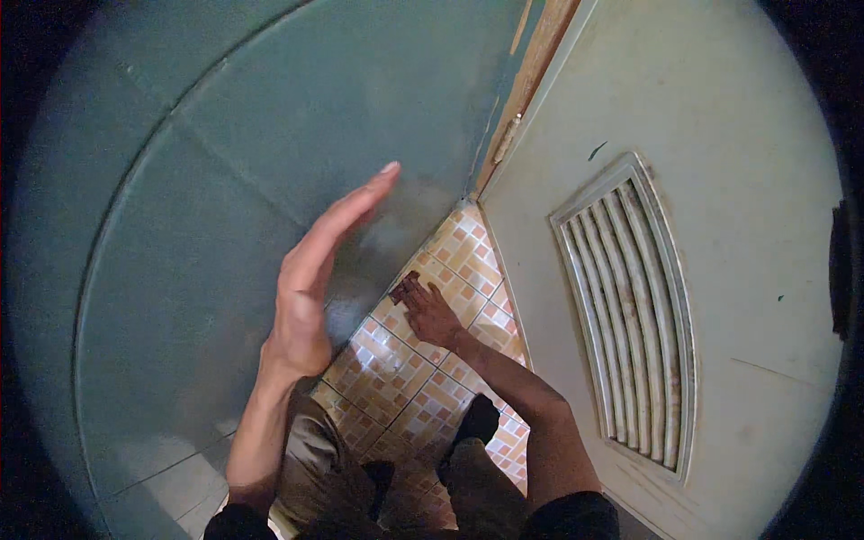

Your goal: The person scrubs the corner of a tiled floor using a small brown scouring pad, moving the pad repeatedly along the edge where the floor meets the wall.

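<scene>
My left hand [306, 288] is raised before the blue-green wall [243, 117], its fingers stretched out and held together, with nothing in it. Whether its fingertips touch the wall I cannot tell. Low down, my right hand [434, 317] reaches to where the tiled floor [387, 360] meets that wall. A small, dark reddish-brown piece [404, 288] with a ragged outline is at its fingertips. The fingers partly cover this piece, and its kind is not clear.
On the right stands a pale door [720, 180] with a slatted vent [630, 315] and a hinge [508, 139] on its edge. Wall and door close to a narrow corner ahead. My dark shoe [479, 418] and trousered legs [310, 450] are below.
</scene>
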Tool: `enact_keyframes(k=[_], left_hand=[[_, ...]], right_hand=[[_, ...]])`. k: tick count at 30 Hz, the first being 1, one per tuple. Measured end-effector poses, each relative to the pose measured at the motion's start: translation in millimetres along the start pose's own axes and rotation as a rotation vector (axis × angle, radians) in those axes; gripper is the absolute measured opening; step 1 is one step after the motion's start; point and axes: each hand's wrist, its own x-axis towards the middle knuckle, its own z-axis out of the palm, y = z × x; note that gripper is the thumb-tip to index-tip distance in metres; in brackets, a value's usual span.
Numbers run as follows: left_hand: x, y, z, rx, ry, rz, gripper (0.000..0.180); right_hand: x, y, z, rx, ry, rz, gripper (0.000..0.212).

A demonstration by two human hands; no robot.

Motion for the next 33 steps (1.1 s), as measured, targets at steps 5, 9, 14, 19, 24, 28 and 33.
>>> enact_keyframes(k=[5, 9, 14, 19, 24, 28, 33], left_hand=[[-6, 12, -10, -0.374, 0.005, -0.167, 0.080], [-4, 14, -18, -0.241, -0.228, -0.273, 0.061], [-4, 11, -16, -0.183, -0.247, -0.320, 0.065], [-5, 5, -4, -0.253, -0.053, -0.325, 0.093], [-5, 1, -10, -0.218, -0.146, -0.289, 0.095], [-7, 0, -12, -0.180, -0.156, -0.250, 0.090], [-7, 0, -11, -0.154, -0.148, -0.238, 0.091]], right_hand=[[4, 10, 1, 0.012, -0.050, -0.179, 0.056], [21, 60, -8, -0.054, 0.029, -0.074, 0.057], [35, 79, -29, -0.109, 0.122, 0.411, 0.057], [30, 13, -14, 0.197, 0.037, 0.243, 0.065], [-6, -69, 44, 0.271, -0.088, -0.134, 0.068], [2, -58, 34, 0.168, -0.146, -0.397, 0.057], [29, 17, -5, 0.074, -0.181, -0.379, 0.053]])
